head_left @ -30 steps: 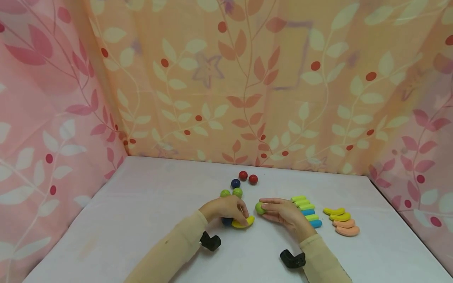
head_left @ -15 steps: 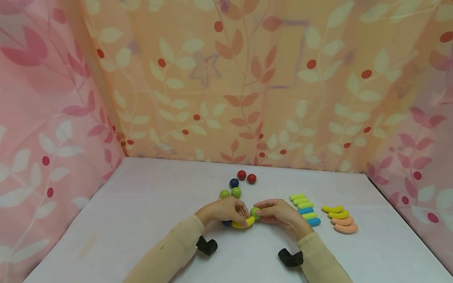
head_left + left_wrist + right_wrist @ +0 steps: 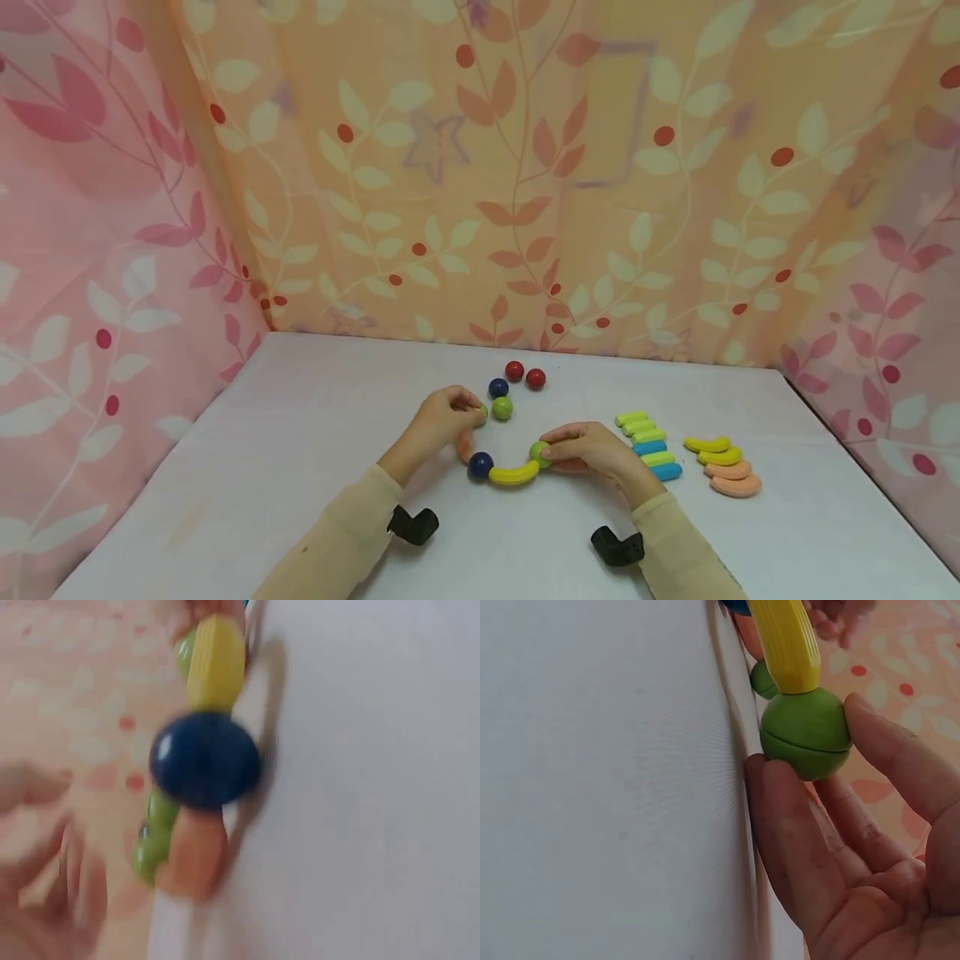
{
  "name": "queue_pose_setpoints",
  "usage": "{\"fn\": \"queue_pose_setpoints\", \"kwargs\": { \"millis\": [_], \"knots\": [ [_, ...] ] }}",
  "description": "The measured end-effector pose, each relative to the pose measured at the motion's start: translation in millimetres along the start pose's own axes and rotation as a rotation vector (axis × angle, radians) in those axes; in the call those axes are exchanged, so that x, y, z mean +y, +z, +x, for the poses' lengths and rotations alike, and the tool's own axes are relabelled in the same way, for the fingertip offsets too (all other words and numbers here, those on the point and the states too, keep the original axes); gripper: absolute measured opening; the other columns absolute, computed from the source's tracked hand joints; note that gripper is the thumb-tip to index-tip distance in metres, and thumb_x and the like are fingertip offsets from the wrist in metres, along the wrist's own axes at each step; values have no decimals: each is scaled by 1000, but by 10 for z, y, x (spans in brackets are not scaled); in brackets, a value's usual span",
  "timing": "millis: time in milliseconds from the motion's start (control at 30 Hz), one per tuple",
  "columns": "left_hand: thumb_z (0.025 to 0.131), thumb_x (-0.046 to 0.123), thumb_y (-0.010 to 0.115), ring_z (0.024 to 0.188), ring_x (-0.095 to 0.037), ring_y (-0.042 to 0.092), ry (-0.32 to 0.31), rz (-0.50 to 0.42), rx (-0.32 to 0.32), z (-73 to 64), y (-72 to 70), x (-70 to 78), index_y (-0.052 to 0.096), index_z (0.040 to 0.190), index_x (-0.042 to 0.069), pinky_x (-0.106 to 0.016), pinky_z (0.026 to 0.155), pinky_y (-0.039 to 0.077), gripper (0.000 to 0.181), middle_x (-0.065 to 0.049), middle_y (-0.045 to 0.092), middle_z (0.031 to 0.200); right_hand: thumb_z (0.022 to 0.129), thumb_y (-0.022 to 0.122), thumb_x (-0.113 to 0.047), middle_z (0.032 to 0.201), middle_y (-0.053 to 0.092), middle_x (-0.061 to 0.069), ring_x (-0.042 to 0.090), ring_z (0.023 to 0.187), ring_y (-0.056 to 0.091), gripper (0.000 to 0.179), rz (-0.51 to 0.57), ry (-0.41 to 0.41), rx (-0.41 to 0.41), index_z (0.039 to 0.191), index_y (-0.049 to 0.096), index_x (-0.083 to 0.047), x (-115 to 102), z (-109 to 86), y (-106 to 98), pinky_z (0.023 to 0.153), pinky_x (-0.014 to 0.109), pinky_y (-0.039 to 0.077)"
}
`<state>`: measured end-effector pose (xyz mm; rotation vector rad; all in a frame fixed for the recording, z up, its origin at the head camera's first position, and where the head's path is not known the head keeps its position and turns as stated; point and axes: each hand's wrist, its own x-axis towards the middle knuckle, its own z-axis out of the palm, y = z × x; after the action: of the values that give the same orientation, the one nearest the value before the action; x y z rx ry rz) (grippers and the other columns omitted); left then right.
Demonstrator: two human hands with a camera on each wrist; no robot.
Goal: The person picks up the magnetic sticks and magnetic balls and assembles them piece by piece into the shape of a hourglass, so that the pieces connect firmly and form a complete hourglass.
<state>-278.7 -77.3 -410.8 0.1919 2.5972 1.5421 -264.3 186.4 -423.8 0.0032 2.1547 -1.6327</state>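
A curved row made of an orange curved piece (image 3: pixel 464 447), a dark blue ball (image 3: pixel 480 467) and a yellow banana-shaped piece (image 3: pixel 514 475) lies on the table. At its right end, my right hand (image 3: pixel 588 454) holds a green ball (image 3: pixel 806 733) between thumb and fingers, against the yellow piece's tip. My left hand (image 3: pixel 446 421) is at the row's far left end, its fingertips overlapping another green ball (image 3: pixel 483 414) in the head view. Blurred in the left wrist view, that hand's loosely bent fingers (image 3: pixel 94 892) stand apart from the pieces, with nothing between them.
Beyond the row sit a green ball (image 3: pixel 502 407), a dark blue ball (image 3: pixel 498 387) and two red balls (image 3: pixel 514 371). Right of my right hand lie several lime and blue sticks (image 3: pixel 647 437), then yellow and orange curved pieces (image 3: pixel 723 462). Patterned cloth (image 3: pixel 450 208) walls the table's back and sides.
My right hand has brought its green ball left to the yellow piece's end. My left hand has let go of the yellow piece and moved left and away, uncovering the blue ball and orange piece.
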Motion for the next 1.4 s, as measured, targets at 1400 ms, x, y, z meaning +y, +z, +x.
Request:
{"fn": "queue_pose_setpoints", "kwargs": {
  "millis": [1400],
  "knots": [
    [85, 30, 77, 67, -14, 51, -249, 48, -117, -177, -64, -284, 65, 92, 6, -21, 56, 40, 27, -1, 57, 74, 86, 78, -23, 118, 72, 11, 13, 99, 68, 46, -173, -72, 39, 125, 67, -3, -80, -116, -221, 91, 33, 58]
  ]
}}
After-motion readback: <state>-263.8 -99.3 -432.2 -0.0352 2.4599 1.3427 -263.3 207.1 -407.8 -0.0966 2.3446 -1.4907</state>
